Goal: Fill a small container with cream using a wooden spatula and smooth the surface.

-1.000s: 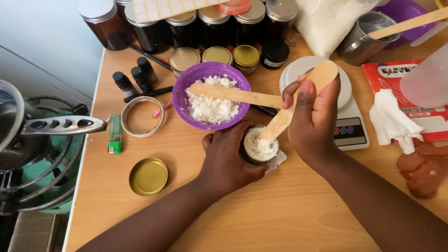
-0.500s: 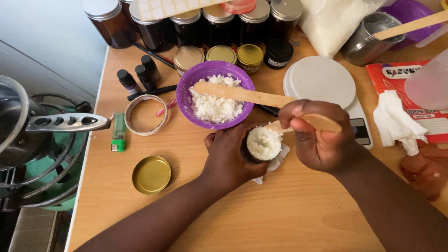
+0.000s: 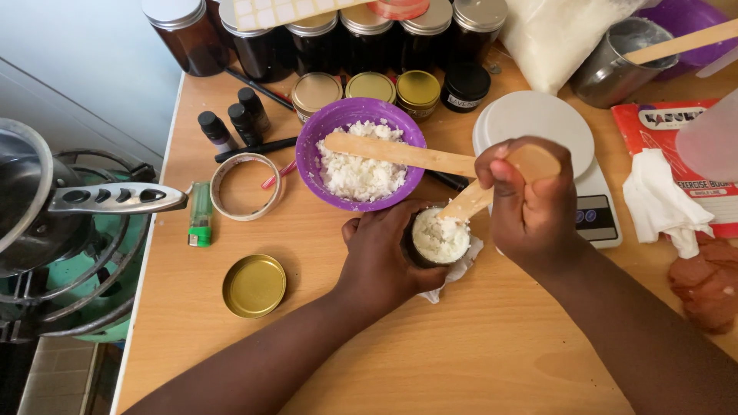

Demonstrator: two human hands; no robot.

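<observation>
Bench (image 3: 323,338): wooden top, carrying everything; a stove with a pan sits off its left edge.
Scale (image 3: 538,127): white round platform just behind your right hand, partly hidden by it.
Purple bowl (image 3: 319,165): holds white crumbly cream, with a second wooden stick (image 3: 400,152) lying across its rim. It stands just behind the jar.
Dark jars (image 3: 307,31): a row with metal lids along the back edge, well apart from your hands.
Left hand (image 3: 384,257): your grip is wrapped around the small dark jar, steadying it on the bench.
Right hand (image 3: 530,200): your grip is closed on the upper end of the wooden spatula, which slants down into the jar mouth.
Tissue (image 3: 661,204): crumpled white, to the right of the scale.
Gold lid (image 3: 254,286): lying flat, well left of the jar.
Jar (image 3: 440,238): near the bench centre, between your two hands, on a scrap of white paper (image 3: 457,273). It is heaped to the brim with white cream. It looks light, and likely glass, so breakable; any cream on the walls would make it slippery. Take it low around the sides, as you do now.
Spatula (image 3: 469,201): thin, stiff and light. Hold it high on the handle, away from the coated tip.
Cream: soft and lumpy, likely to stick and crumble over the rim.
</observation>
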